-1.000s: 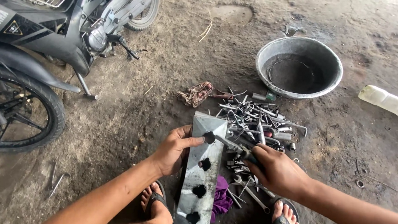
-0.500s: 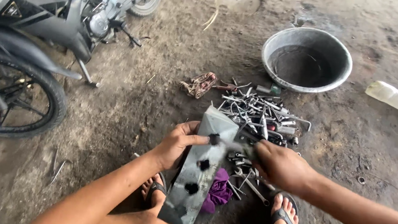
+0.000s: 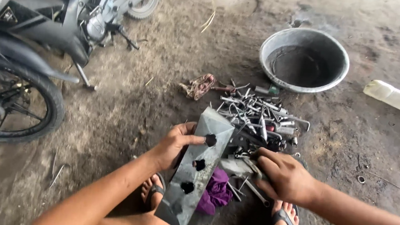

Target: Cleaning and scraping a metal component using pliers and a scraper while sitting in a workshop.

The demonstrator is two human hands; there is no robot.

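- A bare, dirty concrete floor [image 3: 153,98], stained and dusted with grit, is seen from above; everything rests directly on it.
- A dark motorcycle [image 3: 38,31] is parked along the left edge of the floor, its spoked wheel [image 3: 7,105] at the near left.
- A round metal basin [image 3: 304,59] stands toward the far right, and a clear plastic bottle [image 3: 396,98] lies on its side near the right edge.
- A heap of metal tools [image 3: 257,117] is spread in the middle of the floor, with a bundle of rag or cord [image 3: 200,85] at its far left side.
- A long grey metal panel [image 3: 197,168] with three dark holes is held in front of the sandalled feet; its long axis runs from near-left to far-right, the peaked end pointing away toward the tools.
- The panel's left edge is gripped by the left hand [image 3: 173,146], thumb laid across the face near the top hole.
- The right hand [image 3: 286,178] is closed around a slim metal tool [image 3: 248,167] just beside the panel's right edge.
- A purple cloth [image 3: 217,193] lies just beside the panel.
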